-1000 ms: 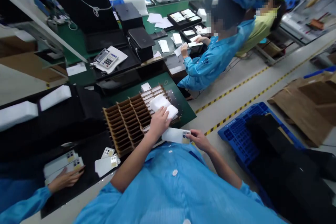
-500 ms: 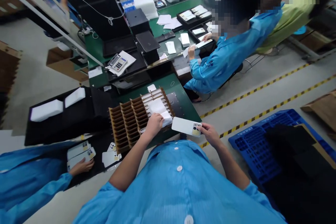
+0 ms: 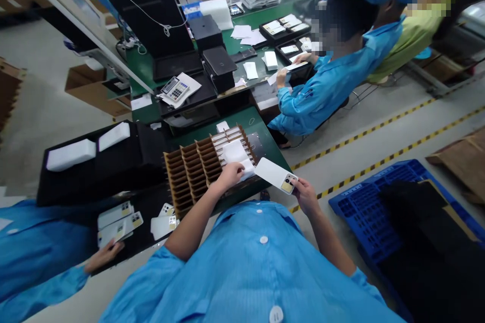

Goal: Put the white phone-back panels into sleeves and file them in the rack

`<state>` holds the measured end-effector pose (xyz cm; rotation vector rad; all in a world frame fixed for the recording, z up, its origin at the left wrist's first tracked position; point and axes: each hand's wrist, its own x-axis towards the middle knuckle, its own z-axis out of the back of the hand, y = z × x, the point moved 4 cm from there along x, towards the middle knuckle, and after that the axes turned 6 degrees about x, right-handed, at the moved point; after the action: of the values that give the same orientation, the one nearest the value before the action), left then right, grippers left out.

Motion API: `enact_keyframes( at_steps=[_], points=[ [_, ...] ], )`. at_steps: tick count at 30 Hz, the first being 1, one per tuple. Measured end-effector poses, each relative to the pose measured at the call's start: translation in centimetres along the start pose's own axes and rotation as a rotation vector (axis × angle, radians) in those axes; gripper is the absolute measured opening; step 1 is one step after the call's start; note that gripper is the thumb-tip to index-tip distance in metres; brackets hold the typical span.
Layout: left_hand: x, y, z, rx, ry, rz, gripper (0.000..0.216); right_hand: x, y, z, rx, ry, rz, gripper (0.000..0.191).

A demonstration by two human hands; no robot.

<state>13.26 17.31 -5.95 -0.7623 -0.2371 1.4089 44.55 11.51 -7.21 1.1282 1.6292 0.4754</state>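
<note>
My right hand [image 3: 306, 196] grips a white smartphone [image 3: 271, 172] by its camera end, its back facing up and its other end pointing left. My left hand [image 3: 232, 175] has its fingers closed on a thin white sheet [image 3: 235, 152], which lies over the near right part of a cardboard divider grid [image 3: 189, 174]. The phone's far end is close beside the sheet; I cannot tell whether they touch. Thin items fill the slots around the sheet, while the grid's left columns show bare slots.
At left, a co-worker's hand [image 3: 104, 256] handles white phones [image 3: 117, 227] on a black surface. White foam blocks [image 3: 71, 154] lie on a black box. Another co-worker [image 3: 314, 86] sits at the green bench ahead, near a calculator [image 3: 176, 90]. A blue pallet [image 3: 364, 197] stands right.
The phone in my right hand has tilted, its camera end now lower. My left hand still holds the sheet. The co-worker's hand at left has drawn back with a phone.
</note>
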Motion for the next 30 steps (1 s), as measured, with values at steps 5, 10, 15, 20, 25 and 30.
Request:
enact_keyframes(
  at_steps=[5, 10, 15, 20, 25, 30],
  points=[
    [0.4, 0.9, 1.0, -0.085, -0.016, 0.055, 0.017, -1.3, -0.4, 0.3, 0.037, -0.030, 0.021, 0.044],
    [0.3, 2.0, 2.6, -0.211, -0.104, 0.051, 0.014, -2.1, -0.8, 0.7, 0.060, -0.068, 0.041, 0.044],
    [-0.3, 3.0, 4.8, -0.297, -0.125, 0.108, 0.027, -2.6, -0.9, 0.6, 0.076, -0.075, 0.029, 0.042],
    [-5.1, 6.4, 9.6, -0.125, -0.304, 0.128, 0.016, -3.6, -0.4, -0.5, 0.044, -0.014, 0.020, 0.044],
    [-9.4, 9.8, 7.1, 0.010, -0.299, 0.211, 0.017, -5.3, -1.9, -4.3, -0.141, 0.138, -0.025, 0.049],
    [-8.3, 10.8, 0.0, -0.119, -0.093, 0.297, 0.015, -5.8, -6.1, -8.8, -0.329, 0.220, 0.014, 0.049]
  ],
)
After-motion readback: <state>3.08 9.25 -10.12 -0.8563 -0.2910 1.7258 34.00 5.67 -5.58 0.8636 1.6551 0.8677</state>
